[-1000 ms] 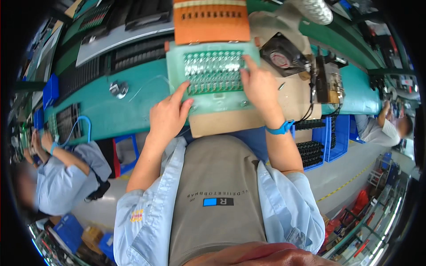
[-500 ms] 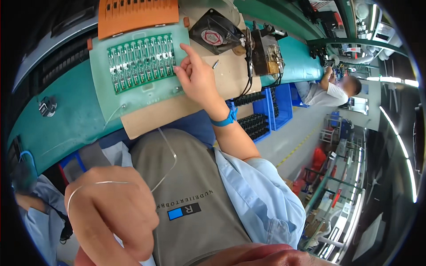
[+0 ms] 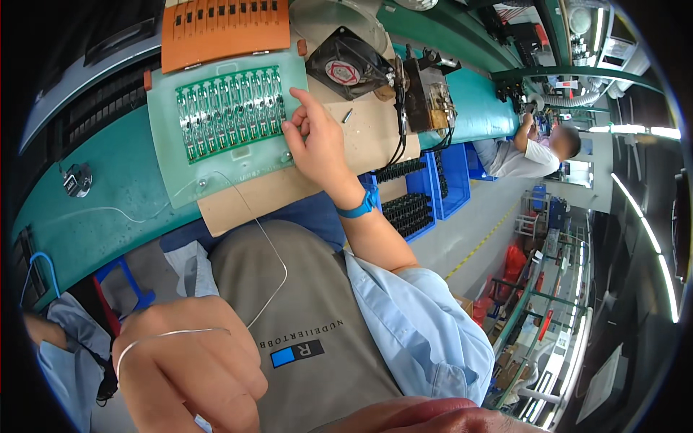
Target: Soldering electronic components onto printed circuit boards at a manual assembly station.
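Note:
Large in the lower left, my left hand [image 3: 191, 368] is closed on a thin silvery solder wire [image 3: 286, 271]. One stretch crosses the back of that hand; another hangs past the grey apron and rises to the fixture's near edge. My right hand [image 3: 317, 148], with a blue wristband, lies at the right edge of a pale green fixture [image 3: 164, 133]. Its index finger and thumb are stretched out and apart, the other fingers curled, with nothing visible in them. In the fixture sits a panel of narrow green circuit boards [image 3: 231, 112]. An orange slotted lid [image 3: 224, 47] stands behind it.
A black fan [image 3: 346, 65] and a metal box with cables [image 3: 426, 94] stand right of the fixture. Brown cardboard [image 3: 245, 206] lies beneath. Blue bins [image 3: 453, 184] hold black parts. One co-worker [image 3: 538, 151] sits far right; another person's sleeve [image 3: 65, 368] shows at left.
The solder wire now arches higher, over the fixture's near edge. My left hand sits slightly lower and further right in the picture. My right hand stays beside the fixture.

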`<state>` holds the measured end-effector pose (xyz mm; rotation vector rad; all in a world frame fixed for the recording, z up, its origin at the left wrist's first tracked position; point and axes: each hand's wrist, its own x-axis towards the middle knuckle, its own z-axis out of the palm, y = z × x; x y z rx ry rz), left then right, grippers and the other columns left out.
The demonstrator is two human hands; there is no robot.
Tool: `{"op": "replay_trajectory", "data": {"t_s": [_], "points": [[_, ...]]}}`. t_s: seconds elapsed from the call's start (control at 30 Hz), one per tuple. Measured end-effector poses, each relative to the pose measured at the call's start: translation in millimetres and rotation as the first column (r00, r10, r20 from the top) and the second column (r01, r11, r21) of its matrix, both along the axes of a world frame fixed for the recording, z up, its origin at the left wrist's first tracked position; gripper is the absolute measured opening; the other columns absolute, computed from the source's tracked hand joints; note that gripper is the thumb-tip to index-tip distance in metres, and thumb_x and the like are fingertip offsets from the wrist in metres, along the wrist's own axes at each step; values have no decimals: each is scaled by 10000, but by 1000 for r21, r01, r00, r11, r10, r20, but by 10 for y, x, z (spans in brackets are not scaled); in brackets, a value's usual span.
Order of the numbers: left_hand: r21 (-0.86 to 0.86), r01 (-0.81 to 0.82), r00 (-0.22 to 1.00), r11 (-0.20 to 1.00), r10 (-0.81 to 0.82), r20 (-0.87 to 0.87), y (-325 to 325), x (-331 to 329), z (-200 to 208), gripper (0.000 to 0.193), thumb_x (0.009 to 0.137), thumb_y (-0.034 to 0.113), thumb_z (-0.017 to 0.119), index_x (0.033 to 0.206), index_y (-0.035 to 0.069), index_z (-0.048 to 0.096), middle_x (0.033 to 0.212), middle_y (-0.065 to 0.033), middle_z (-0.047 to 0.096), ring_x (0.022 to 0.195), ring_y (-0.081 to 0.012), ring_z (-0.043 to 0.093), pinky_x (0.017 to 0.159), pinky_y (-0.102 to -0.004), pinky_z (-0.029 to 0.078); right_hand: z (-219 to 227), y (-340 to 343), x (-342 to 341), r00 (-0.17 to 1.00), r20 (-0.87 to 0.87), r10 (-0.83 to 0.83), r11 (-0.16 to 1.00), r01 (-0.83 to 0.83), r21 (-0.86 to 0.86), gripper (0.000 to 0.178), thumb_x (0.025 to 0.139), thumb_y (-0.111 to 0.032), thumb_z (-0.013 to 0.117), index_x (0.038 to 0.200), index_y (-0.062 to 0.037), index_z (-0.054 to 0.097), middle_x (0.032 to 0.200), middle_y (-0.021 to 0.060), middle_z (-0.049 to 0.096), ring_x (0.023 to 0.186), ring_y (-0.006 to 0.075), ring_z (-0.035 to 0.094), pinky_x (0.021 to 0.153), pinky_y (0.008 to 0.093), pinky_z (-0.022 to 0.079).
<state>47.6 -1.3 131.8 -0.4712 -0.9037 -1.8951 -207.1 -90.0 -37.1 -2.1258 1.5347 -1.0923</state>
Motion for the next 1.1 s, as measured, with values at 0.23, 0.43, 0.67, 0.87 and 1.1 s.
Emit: {"op": "replay_trajectory", "data": {"t_s": [0.23, 0.43, 0.67, 0.87, 1.1], "points": [[29, -257, 966, 966, 256, 27, 15, 95, 71, 116, 907, 78, 707, 804, 130, 713, 755, -50, 616, 430, -129, 324, 389, -244, 234, 23, -16, 59, 1000, 27, -9, 999, 8, 40, 524, 847, 58, 674, 1354, -32, 584, 814, 10, 583, 645, 113, 458, 589, 245, 404], [60, -419, 908, 906, 418, 29, 128, -103, 200, 185, 913, 63, 661, 748, 146, 676, 731, -23, 578, 422, -126, 293, 388, -248, 214, -21, -19, 1, 1000, 12, -17, 1000, 17, -4, 517, 847, 64, 672, 1349, -29, 586, 817, 11, 583, 640, 110, 451, 586, 239, 400], [12, -383, 923, 924, 382, 50, -87, -138, 273, 259, 888, 22, 612, 674, 167, 606, 716, -4, 548, 433, -127, 272, 404, -256, 210, -3, -7, 80, 999, 28, -24, 999, 23, 47, 533, 818, 48, 680, 1334, -52, 588, 818, 20, 580, 671, 161, 495, 618, 284, 434], [-29, -263, 965, 964, 263, 3, -234, -137, 192, 284, 860, -13, 603, 659, 184, 567, 710, -1, 543, 456, -126, 268, 423, -262, 218, 3, -6, 23, 999, 23, -40, 999, 39, 35, 524, 817, 52, 677, 1324, -50, 593, 819, 19, 575, 675, 160, 493, 620, 280, 432], [71, -510, 860, 858, 510, 15, -206, -233, 179, 267, 858, -19, 628, 709, 198, 584, 694, 3, 539, 470, -118, 260, 430, -262, 215, -29, -14, 28, 999, 28, -25, 999, 25, 24, 518, 813, 53, 677, 1316, -47, 597, 826, 21, 573, 678, 161, 495, 621, 281, 432]]}}
